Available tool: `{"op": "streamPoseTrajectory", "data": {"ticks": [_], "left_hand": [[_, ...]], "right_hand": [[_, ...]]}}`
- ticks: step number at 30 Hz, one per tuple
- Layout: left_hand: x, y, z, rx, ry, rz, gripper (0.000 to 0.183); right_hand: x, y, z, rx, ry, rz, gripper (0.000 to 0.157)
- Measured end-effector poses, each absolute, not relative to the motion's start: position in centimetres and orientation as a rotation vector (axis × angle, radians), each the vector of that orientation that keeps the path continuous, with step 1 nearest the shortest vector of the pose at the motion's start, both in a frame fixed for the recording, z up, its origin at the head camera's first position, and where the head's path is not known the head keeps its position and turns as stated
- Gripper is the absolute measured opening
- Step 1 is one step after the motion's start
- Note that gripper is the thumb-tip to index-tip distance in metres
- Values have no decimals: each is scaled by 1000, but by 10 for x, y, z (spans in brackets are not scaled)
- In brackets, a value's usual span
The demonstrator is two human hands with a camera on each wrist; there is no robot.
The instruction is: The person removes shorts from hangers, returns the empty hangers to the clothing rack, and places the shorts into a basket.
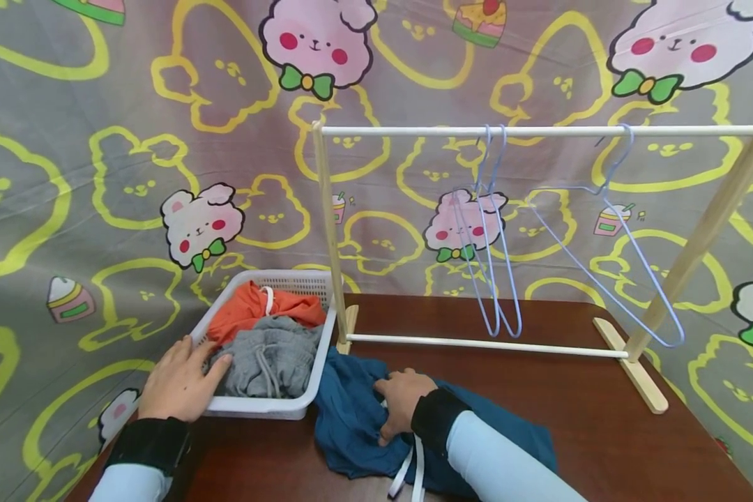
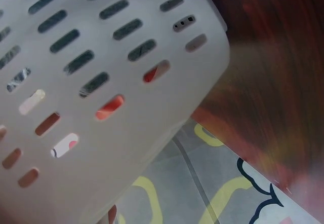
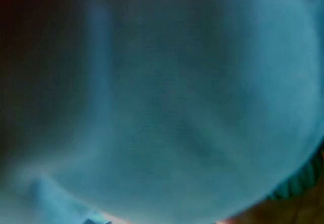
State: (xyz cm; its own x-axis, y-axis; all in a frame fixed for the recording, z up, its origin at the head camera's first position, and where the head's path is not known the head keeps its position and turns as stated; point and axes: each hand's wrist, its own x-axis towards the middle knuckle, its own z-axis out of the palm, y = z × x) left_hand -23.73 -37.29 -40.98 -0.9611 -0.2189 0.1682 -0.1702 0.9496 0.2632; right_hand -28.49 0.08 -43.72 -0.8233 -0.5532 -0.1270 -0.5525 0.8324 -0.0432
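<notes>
A white plastic basket stands on the left of the table, holding an orange garment and a grey garment with a drawstring. My left hand rests over its left rim, fingers extended and the thumb at the grey cloth. Slots in the basket wall fill the left wrist view. Right of the basket lies a rumpled dark blue garment with white drawstrings. My right hand grips its cloth with bent fingers. Blurred blue cloth covers most of the right wrist view.
A rack with a white top rail and wooden posts stands at the back of the brown table. Several blue hangers hang from it. A patterned cloth hangs behind and to the left.
</notes>
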Motion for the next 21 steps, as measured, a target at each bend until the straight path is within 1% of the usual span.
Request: {"op": "streamPoseTrajectory", "data": {"ticks": [4,8,11,15,21], "left_hand": [[-237,-372,-409,299,-2903,-356,88],[-237,-372,-410,293,-2888,-359,87],[-238,-372,-411,289,-2875,-358,85],[-237,-372,-410,280,-2861,-353,83],[-235,-373,-410,284,-2856,-349,84]], "right_hand": [[-282,3,-437,-903,2895,-82,74],[-280,9,-439,-973,2939,-126,53],[-285,17,-444,-1045,2965,-191,39],[-298,30,-442,-1079,2947,-445,34],[-310,39,-424,-923,2893,-873,33]]}}
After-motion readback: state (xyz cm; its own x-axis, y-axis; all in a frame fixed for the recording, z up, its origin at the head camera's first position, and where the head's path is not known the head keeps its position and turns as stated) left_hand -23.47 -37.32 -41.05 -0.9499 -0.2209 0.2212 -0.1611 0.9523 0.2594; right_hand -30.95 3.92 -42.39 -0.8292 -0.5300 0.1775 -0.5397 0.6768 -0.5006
